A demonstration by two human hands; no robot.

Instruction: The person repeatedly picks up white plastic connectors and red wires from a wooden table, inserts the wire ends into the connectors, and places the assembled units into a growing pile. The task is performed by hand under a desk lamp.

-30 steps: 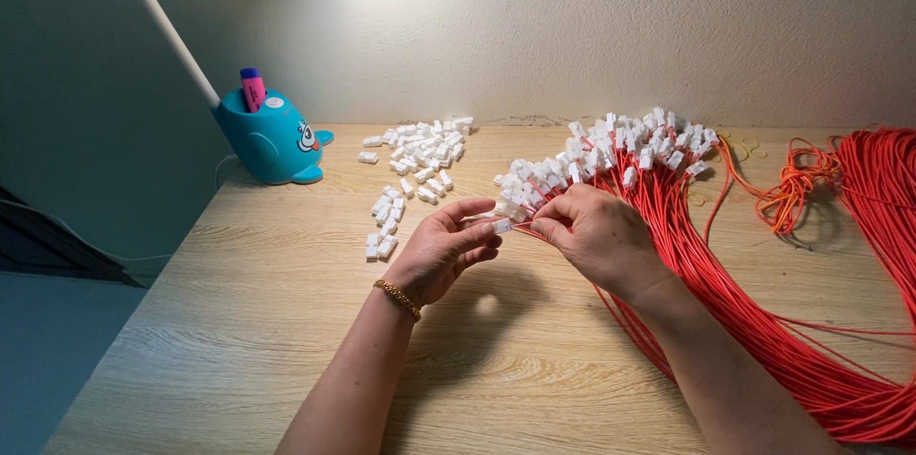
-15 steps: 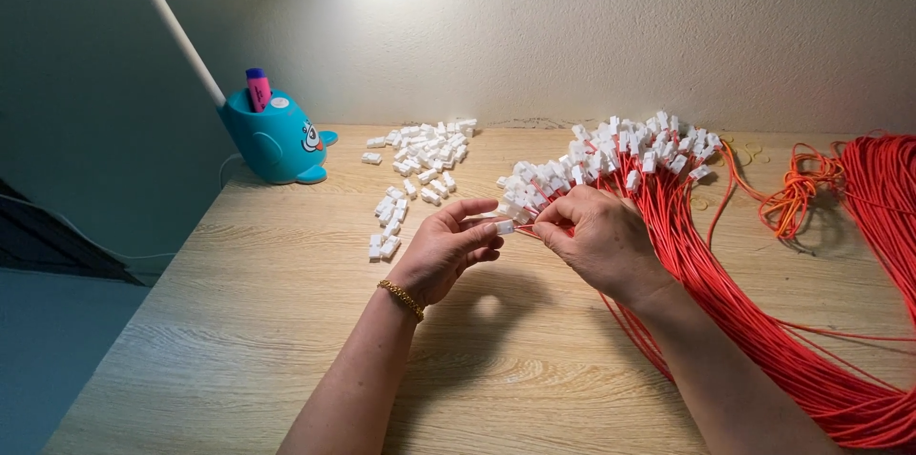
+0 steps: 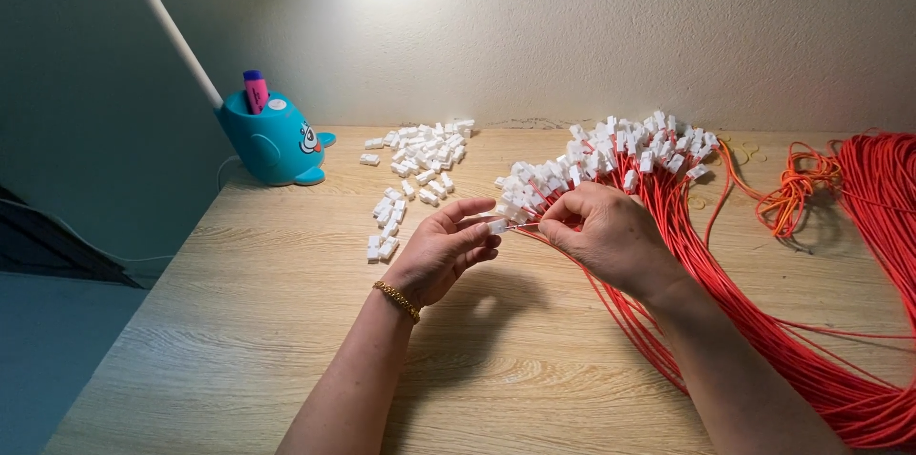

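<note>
My left hand [image 3: 447, 247], with a gold bracelet at the wrist, pinches a small white plastic connector [image 3: 498, 224] between thumb and fingers. My right hand [image 3: 606, 234] grips the end of a red wire [image 3: 534, 226] right beside that connector; the two hands almost touch. Under my right hand lies a thick bundle of red wires [image 3: 763, 321] whose ends carry a fan of white connectors [image 3: 611, 155].
Loose white connectors [image 3: 415, 164] are scattered on the wooden desk [image 3: 239, 321] at the back left. A blue cartoon pen holder [image 3: 275, 140] with a pink marker stands at the lamp's base. More coiled red and orange wire [image 3: 811, 188] lies at the right.
Both hands stay together at the same spot over the desk; only the fingers shift slightly around the connector and the wire end.
</note>
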